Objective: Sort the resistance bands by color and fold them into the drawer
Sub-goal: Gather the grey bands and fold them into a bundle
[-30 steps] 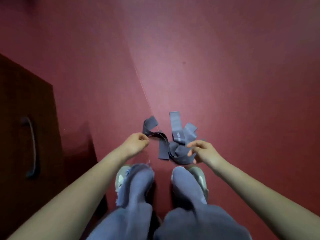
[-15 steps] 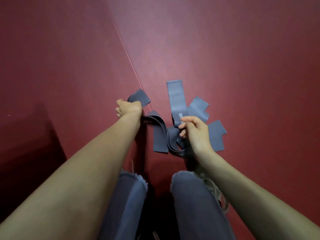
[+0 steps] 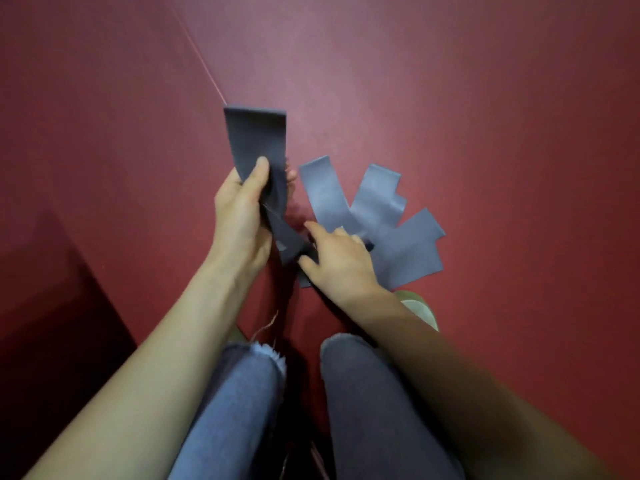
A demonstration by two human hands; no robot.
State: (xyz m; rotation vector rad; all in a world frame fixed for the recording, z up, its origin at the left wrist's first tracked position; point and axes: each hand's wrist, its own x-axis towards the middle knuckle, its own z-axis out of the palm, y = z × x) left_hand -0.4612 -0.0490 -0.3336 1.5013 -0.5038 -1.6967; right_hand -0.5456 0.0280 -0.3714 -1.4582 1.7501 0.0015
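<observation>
Floor (image 3: 485, 98): dark red and matt, filling the view, with a thin pale seam running diagonally at upper left.
Dark block (image 3: 52, 323): deeper maroon shape in shadow at lower left; what it is cannot be told.
Left hand (image 3: 239, 209): raised off the floor, thumb flat on the front of the held band and fingers curled behind it, clamped on it.
Held band (image 3: 256, 140): grey-blue strip standing up above the thumb; its tail runs down and right from the palm to the right hand.
Jeans (image 3: 242, 410): frayed blue knees at the bottom.
Right hand (image 3: 341, 261): low, lying where the strips meet, thumb and forefinger either side of the tail; pinching or only touching, I cannot tell.
Band pile (image 3: 398, 237): grey-blue strips on the floor, fanning up and right from under the right hand.
Shoe (image 3: 420, 308): pale toe just below the pile.
</observation>
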